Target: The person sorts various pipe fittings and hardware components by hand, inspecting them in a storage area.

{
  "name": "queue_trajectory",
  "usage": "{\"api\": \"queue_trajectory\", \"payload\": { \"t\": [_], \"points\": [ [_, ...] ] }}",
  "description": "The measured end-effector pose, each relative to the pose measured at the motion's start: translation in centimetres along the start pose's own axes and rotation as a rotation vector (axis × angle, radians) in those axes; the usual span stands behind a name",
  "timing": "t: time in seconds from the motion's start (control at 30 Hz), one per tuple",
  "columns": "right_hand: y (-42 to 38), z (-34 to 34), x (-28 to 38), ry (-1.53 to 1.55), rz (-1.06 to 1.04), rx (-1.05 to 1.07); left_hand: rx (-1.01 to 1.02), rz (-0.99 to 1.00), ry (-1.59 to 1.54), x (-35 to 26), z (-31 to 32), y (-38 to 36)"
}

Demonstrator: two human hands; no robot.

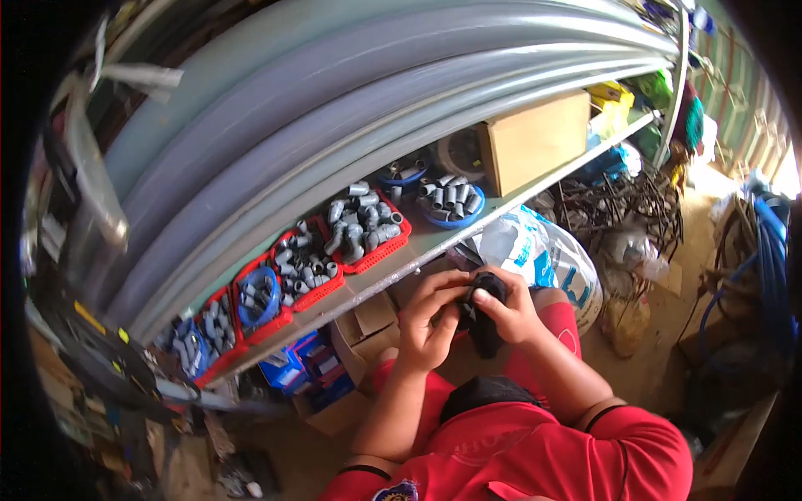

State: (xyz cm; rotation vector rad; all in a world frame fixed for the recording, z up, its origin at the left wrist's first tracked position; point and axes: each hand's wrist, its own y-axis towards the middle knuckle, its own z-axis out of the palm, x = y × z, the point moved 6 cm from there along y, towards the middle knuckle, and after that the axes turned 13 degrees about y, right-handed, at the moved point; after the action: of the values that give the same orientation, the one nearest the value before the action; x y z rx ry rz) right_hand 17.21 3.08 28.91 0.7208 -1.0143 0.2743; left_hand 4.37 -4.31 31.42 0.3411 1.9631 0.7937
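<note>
A dark black object (486, 331), its kind not clear, is held up in front of my lap. My right hand (516, 311) is closed round its upper part, with the thumb pressed on top. From the other side, my left hand (430, 320) has its fingers curled against the object's edge. Whether a smaller piece lies between those left fingers is hidden. Just beyond both hands lies a white and blue plastic sack (526, 246).
Red baskets (380, 250) and blue bowls (455, 219) of grey pipe fittings line a shelf (393, 271) ahead. Long grey pipes (334, 92) run above it. A cardboard box (539, 138) stands on its right end. Blue boxes (305, 363) sit below; metal rods (622, 204) lie right.
</note>
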Motion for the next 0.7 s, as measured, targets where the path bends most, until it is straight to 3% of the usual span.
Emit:
{"api": "queue_trajectory", "payload": {
  "t": [0.1,0.23,0.27,0.33,0.37,0.47,0.53,0.6,0.7],
  "points": [
    [-1.2,-0.4,-2.3,0.094,0.158,-0.047,0.121,-0.023,0.093,0.0,-0.8,0.4],
    [-2.9,-3.0,-4.9,0.136,0.195,-0.301,0.047,0.058,0.122,-0.8,-0.6,0.0],
    [-3.1,-4.6,-6.4,0.131,0.223,-0.284,0.028,0.006,0.052,-0.4,-0.2,-0.6],
    [-2.7,-3.1,-4.8,0.188,0.266,-0.299,-0.079,0.105,0.15,-0.2,0.1,-1.2],
    [-1.7,-2.7,-4.9,0.29,0.108,-0.135,-0.158,0.09,0.277,-0.5,0.2,-1.8],
    [0.1,0.0,-2.3,0.223,0.047,-0.048,-0.204,0.045,0.409,0.0,1.6,-3.1],
    [0.0,-1.0,-4.0,0.342,0.111,-0.211,-0.199,0.017,0.389,0.5,2.7,-3.8],
    [0.0,-3.5,-4.9,0.174,0.04,-0.262,-0.201,-0.033,0.362,0.8,4.4,-4.3],
    [-0.1,-7.3,-8.3,0.605,0.139,-0.163,-0.144,-0.083,0.19,1.5,6.2,-4.6]
  ]
}}
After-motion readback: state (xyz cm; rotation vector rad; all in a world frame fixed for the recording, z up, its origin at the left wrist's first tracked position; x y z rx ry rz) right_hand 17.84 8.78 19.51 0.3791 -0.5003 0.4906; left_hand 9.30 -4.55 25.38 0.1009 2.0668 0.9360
